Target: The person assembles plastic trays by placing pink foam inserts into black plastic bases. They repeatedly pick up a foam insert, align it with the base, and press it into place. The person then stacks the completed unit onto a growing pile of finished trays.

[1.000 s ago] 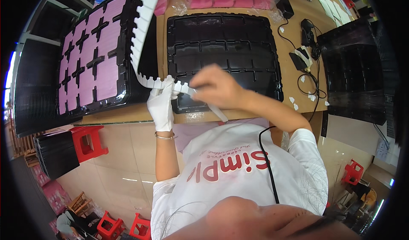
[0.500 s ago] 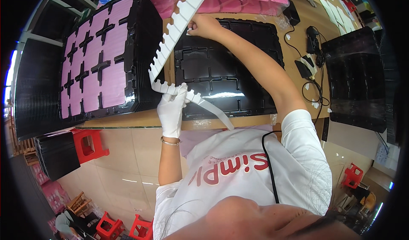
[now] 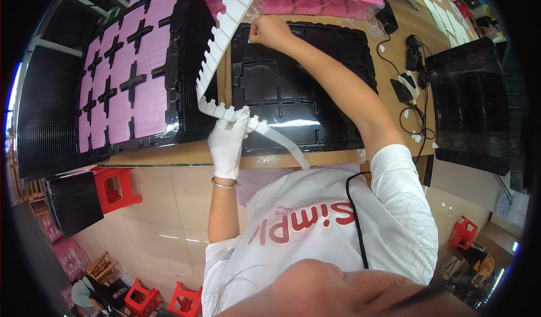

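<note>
My left hand (image 3: 228,145), in a white glove, pinches a long white strip of stickers (image 3: 217,52) with notched tabs along one edge. The strip runs up past the far edge of the view, and its short tail hangs toward my shirt. A shiny black plastic tray (image 3: 298,111) with moulded compartments lies in front of me. My bare right hand (image 3: 271,33) is closed at the tray's far left corner. A small white sticker (image 3: 250,41) peeks out at its fingertips, partly hidden; whether it touches the tray I cannot make out.
At the left stands a tall stack of black trays (image 3: 174,92) with pink sheets (image 3: 121,72) on top. Pink wrapped packs (image 3: 315,1) lie behind. Cables and a black adapter (image 3: 414,52) are on the right of the table, beside more black trays (image 3: 470,103). Red stools (image 3: 115,190) stand below.
The upper length of the sticker strip has swung a little to the left. My right hand has shifted slightly at the tray corner, and my left hand keeps its hold.
</note>
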{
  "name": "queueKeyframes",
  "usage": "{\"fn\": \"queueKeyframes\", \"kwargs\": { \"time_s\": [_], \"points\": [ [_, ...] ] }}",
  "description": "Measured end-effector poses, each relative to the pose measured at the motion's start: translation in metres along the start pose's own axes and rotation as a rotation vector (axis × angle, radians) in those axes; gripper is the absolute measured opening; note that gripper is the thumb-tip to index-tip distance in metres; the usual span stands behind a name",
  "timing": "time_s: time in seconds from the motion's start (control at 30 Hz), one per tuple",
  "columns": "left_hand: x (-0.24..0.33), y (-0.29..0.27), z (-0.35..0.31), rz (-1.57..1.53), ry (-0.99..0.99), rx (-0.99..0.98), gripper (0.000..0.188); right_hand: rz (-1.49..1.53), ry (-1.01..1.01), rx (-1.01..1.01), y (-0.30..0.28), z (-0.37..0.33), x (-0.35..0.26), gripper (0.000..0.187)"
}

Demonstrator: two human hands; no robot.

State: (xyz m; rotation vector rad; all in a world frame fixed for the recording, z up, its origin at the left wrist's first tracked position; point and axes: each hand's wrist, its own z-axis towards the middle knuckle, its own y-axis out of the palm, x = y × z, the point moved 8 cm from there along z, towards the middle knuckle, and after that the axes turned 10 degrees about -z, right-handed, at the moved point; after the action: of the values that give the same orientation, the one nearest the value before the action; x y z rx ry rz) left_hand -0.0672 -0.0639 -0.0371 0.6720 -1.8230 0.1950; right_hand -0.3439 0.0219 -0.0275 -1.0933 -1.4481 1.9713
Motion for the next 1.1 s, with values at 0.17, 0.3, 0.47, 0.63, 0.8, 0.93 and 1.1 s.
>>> {"fn": "queueKeyframes", "kwargs": {
  "time_s": [0.17, 0.3, 0.47, 0.63, 0.8, 0.93, 1.1],
  "points": [
    [-0.002, -0.006, -0.003, -0.042, 0.035, 0.016, 0.024, 0.735, -0.057, -0.145, -0.003, -0.054, -0.010, 0.007],
    [0.001, -0.012, -0.013, -0.070, 0.045, 0.021, 0.031, 1.625, 0.294, -0.358, -0.005, -0.147, -0.031, 0.017],
    [0.007, -0.012, -0.032, -0.075, 0.087, 0.094, 0.027, 0.963, 0.120, -0.331, -0.005, -0.226, -0.086, 0.010],
    [0.002, -0.021, -0.042, -0.074, 0.104, 0.120, 0.025, 0.732, -0.016, -0.080, -0.021, -0.242, -0.103, 0.009],
    [-0.009, -0.048, -0.046, -0.020, 0.060, 0.161, 0.035, 0.790, -0.250, -0.301, -0.023, -0.234, -0.121, 0.008],
    [-0.015, -0.055, -0.047, 0.018, 0.044, 0.182, 0.034, 0.513, -0.218, -0.285, -0.008, -0.203, -0.110, 0.012],
    [-0.014, -0.045, -0.051, 0.019, 0.032, 0.151, 0.025, 0.234, -0.176, -0.238, 0.010, -0.199, -0.112, 0.016]
  ]
}}
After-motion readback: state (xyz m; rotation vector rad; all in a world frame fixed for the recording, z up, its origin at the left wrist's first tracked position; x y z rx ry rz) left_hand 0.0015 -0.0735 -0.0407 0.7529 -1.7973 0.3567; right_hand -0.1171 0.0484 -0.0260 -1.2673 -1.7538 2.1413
